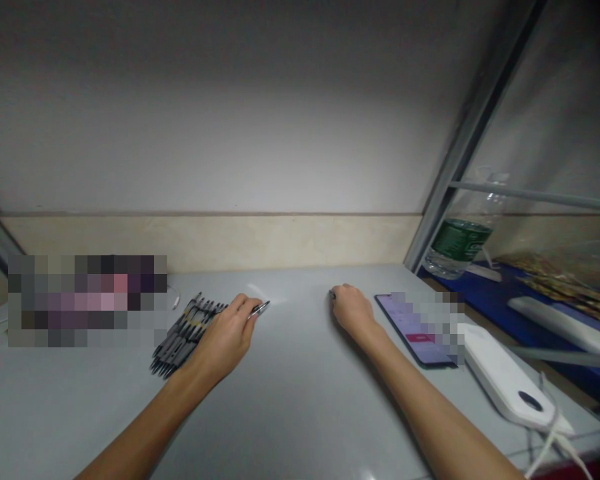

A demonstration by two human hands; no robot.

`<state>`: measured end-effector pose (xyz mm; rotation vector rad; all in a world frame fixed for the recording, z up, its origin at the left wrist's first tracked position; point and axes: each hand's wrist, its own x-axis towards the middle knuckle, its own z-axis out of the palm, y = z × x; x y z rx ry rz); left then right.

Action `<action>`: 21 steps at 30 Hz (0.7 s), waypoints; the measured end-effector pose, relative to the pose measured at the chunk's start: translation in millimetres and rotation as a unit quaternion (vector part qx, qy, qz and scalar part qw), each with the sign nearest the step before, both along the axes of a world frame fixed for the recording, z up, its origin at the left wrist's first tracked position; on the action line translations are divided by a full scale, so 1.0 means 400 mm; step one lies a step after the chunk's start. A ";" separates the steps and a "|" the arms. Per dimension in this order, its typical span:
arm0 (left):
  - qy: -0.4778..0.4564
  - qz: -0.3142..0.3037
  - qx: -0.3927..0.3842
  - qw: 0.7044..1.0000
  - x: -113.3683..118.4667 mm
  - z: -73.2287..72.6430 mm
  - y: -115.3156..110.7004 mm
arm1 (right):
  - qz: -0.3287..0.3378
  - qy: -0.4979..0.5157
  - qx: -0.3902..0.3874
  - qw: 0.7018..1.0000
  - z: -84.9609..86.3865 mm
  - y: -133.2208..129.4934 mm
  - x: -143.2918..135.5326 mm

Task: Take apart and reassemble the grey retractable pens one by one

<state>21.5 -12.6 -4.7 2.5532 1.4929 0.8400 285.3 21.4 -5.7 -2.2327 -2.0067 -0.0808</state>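
My left hand (pixel 233 333) is closed on a slim dark pen (pixel 259 309), whose silvery tip points up and to the right. Under and beside that hand lies a row of several dark pens (pixel 179 340), side by side on the grey table (pixel 290 413); the hand hides the row's right part. My right hand (pixel 351 309) rests as a fist on the table, to the left of a phone. A small dark end of something pokes out at its left side; the rest is hidden by the fingers.
The phone (pixel 420 338) lies lit beside a white power bank (pixel 505 380) with a cable. A water bottle (pixel 463 240) stands behind a metal rail (pixel 540 195) at right. Blurred-out items are at the left, near a thin white cable (pixel 176 298). A wall rises behind.
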 end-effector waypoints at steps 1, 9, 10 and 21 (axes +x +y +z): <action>0.000 0.000 -0.002 1.000 0.001 0.000 -0.001 | -0.002 -0.002 -0.001 1.000 0.002 0.000 0.002; -0.012 -0.008 -0.008 1.000 0.003 -0.003 -0.004 | -0.013 -0.002 0.000 1.000 0.004 0.006 0.022; -0.012 -0.009 -0.009 1.000 0.003 -0.003 -0.004 | -0.014 0.000 0.000 1.000 0.002 0.008 0.025; -0.018 -0.021 -0.027 0.999 0.007 -0.005 -0.007 | -0.041 0.012 -0.020 0.999 0.007 0.012 0.040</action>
